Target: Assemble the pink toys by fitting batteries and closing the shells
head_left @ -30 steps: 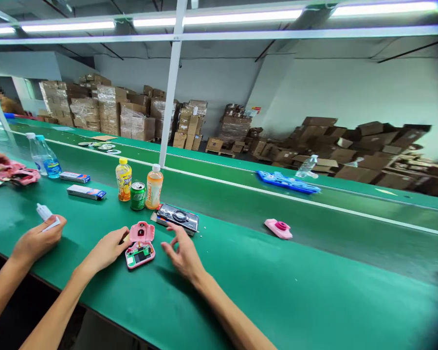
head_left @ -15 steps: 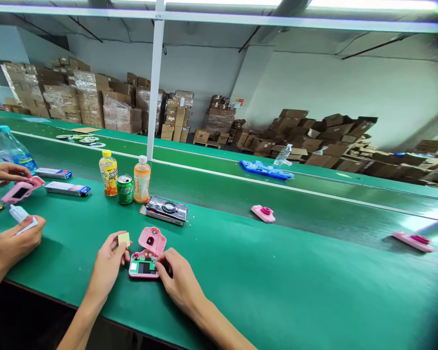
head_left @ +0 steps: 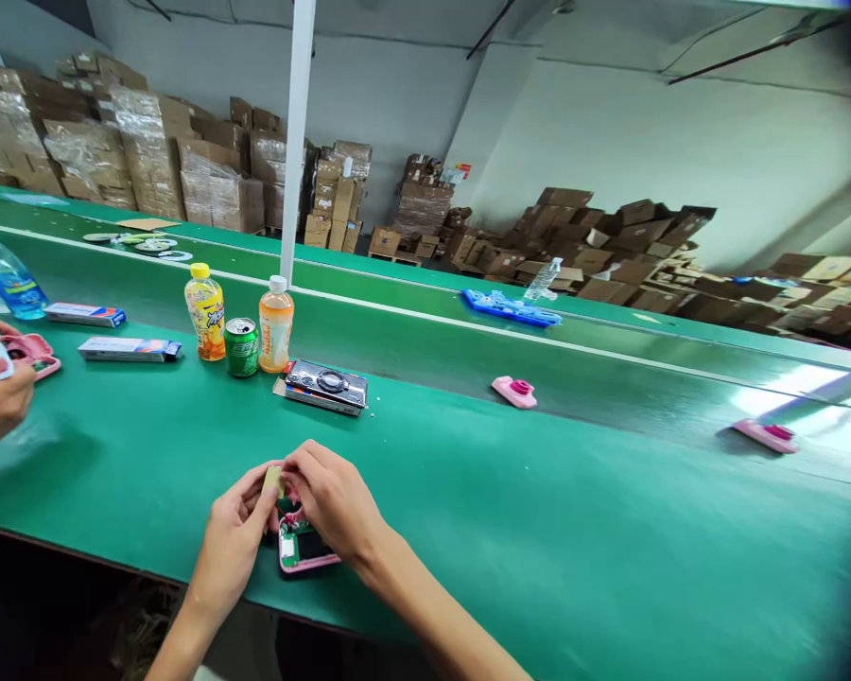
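A pink toy camera casing [head_left: 310, 565] lies opened on the green table [head_left: 425, 511], its green circuit board and dark screen partly showing. Above its left edge, my left hand [head_left: 237, 530] pinches a small pale yellow block [head_left: 273, 480]. My right hand [head_left: 337, 497] reaches over the casing with its fingers closed beside the block and the pink upper part. What those right fingers grip is hidden, and they cover much of the casing.
Behind stand a yellow-capped bottle [head_left: 205, 314], a green can [head_left: 241, 347], an orange bottle [head_left: 276, 326] and a phone on a box [head_left: 326, 383]. Another person's hands [head_left: 4, 402] work at left. Pink cameras [head_left: 514, 392] lie on the belt.
My right hand has moved from the casing's right side up and left to meet my left hand by the yellow block. The view has shifted, and the other person's hands are closer together.
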The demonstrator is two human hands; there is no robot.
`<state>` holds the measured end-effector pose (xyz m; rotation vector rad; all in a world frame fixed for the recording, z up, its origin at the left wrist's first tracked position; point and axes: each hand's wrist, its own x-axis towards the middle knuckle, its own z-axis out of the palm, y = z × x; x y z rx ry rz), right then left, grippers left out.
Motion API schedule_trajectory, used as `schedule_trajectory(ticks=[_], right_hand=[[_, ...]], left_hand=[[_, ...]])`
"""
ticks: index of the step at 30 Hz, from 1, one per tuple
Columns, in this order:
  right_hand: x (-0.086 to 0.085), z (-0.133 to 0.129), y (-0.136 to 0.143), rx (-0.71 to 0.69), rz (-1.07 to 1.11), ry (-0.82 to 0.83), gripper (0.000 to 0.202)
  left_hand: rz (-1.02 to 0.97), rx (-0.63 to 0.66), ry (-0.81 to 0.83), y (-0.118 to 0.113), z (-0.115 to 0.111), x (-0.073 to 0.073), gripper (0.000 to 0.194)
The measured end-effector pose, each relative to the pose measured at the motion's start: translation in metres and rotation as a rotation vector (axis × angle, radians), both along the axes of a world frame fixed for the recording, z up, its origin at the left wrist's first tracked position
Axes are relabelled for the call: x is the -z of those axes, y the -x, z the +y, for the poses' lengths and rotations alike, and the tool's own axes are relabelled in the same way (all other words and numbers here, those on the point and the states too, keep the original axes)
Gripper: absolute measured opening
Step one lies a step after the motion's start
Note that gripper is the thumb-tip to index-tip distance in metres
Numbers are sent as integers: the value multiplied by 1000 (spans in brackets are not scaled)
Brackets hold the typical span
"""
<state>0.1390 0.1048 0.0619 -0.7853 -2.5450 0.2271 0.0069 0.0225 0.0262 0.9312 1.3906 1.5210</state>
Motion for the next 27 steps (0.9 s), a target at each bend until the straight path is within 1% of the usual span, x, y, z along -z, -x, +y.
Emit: schedule_trajectory(ticks=[4, 8, 9, 11, 13, 14, 15, 17, 18, 20, 24, 27], right_hand=[[-7, 0, -1, -21, -106, -42, 8], [-12, -11, 5, -38, -202, -84, 8], [-11, -15, 7, -63, -216, -110, 9], [-9, -24, 10, -165, -198, -184, 10], [-5, -29, 11, -273, -104, -236, 13], [-2, -29, 10, -289, -31, -236, 14], [0, -28, 10, -265, 46, -213, 16], [5, -20, 8, -169, 153, -157, 17], [7, -15, 8, -127, 168, -142, 17], [12, -5, 9, -87, 133, -147, 14], [17, 4, 13, -99, 66, -175, 16], [12, -5, 15, -207, 36, -207, 14]], left_hand=[[-2, 3, 4, -1, -2, 4, 61], [-53, -34, -15, -2, 0, 4, 57], [-84, -52, -23, -1, 1, 4, 56], [-167, -70, -31, 3, 4, 4, 57], [-254, -35, -22, 8, 7, 4, 55], [-286, -11, -17, 11, 7, 5, 53], [-307, 5, -12, 13, 8, 6, 51], [-319, 3, -10, 14, 8, 7, 49], [-320, -2, -11, 14, 7, 8, 49], [-347, 8, -25, 13, 6, 7, 47], [-510, 47, -53, 12, 6, -1, 43], [-567, 54, -24, 16, 8, -5, 47]])
